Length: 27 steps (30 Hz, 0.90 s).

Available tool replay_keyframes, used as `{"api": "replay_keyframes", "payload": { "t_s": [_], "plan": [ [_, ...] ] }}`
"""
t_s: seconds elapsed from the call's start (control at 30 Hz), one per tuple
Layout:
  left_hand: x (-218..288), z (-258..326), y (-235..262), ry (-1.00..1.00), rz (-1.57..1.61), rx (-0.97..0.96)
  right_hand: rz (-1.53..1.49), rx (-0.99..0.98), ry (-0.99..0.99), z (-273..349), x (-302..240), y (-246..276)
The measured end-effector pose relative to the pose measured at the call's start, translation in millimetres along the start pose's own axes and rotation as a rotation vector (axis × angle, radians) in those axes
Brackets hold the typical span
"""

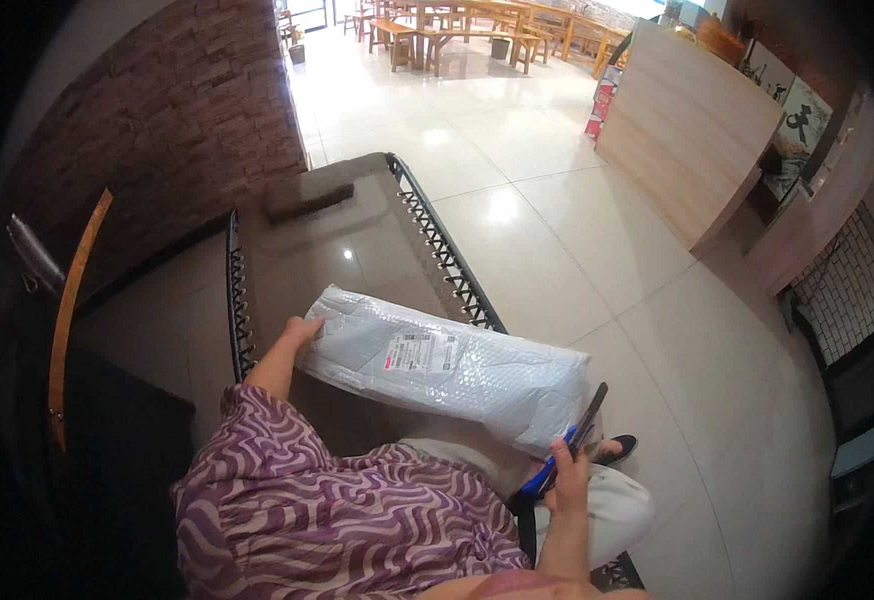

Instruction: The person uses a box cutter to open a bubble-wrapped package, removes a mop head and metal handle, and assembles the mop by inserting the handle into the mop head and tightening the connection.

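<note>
A long, flat parcel in silvery-white bubble wrap, with a white and red label, lies slanted across in front of me. My left hand grips its left end, the thumb on top and the other fingers partly hidden beneath. By the parcel's right end, my right hand is closed around a long, narrow blue-and-black tool. The tool's dark tip points up and away; its exact kind is unclear. Under the parcel's far side stretches a dark folding lounger with laced edges.
A brick-patterned wall stands at the left, near a curved wooden strip. Pale floor tiles run toward wooden tables and benches at the back. A light wood counter is on the right.
</note>
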<state>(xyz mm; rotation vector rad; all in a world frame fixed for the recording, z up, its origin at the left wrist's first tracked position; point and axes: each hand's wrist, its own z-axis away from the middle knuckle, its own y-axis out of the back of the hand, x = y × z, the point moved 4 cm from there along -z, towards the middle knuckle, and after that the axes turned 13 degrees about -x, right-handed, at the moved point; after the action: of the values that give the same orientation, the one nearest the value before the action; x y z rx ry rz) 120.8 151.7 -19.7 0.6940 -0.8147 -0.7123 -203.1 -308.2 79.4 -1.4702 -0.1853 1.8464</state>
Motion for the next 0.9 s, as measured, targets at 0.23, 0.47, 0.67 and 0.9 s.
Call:
{"api": "replay_keyframes", "payload": {
  "t_s": [0.23,0.47,0.67,0.9],
  "plan": [
    [-65.5,-6.1,37.3,-0.272,0.310,0.327,0.179,-0.380,0.121,-79.5,-53.6,-60.6],
    [-58.7,150.3,3.1,0.071,1.301,0.209,0.212,-0.609,0.273,-90.4,-130.6,-163.5],
    [61.3,256.8,-107.0,-0.027,1.309,-0.904,0.342,-0.484,0.017,-33.8,-57.4,-64.4],
    [142.3,351.5,-151.4,-0.059,0.986,-1.895,-0.173,-0.271,-0.033,23.1,21.5,-0.3]
  ]
}}
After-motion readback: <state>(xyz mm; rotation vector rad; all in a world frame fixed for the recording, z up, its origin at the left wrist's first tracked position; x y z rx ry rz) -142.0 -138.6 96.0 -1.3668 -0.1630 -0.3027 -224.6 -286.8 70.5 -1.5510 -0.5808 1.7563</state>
